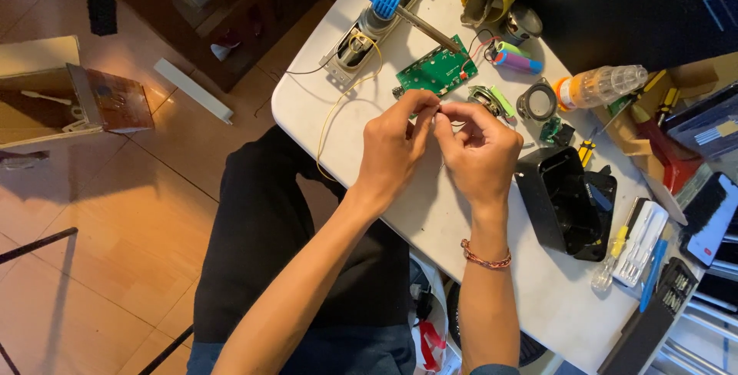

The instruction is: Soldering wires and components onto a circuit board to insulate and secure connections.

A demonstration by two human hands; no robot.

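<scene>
Hands — left and right — fingertips pinched on thin wire, green circuit board just beyond, white table.

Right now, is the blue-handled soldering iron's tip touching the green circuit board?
Touching: head view shows the blue-handled soldering iron tip resting on the green circuit board at its upper right corner.

White table, green circuit board, black plastic housing, screwdrivers

Pinched thing between hands indiscernible
</scene>
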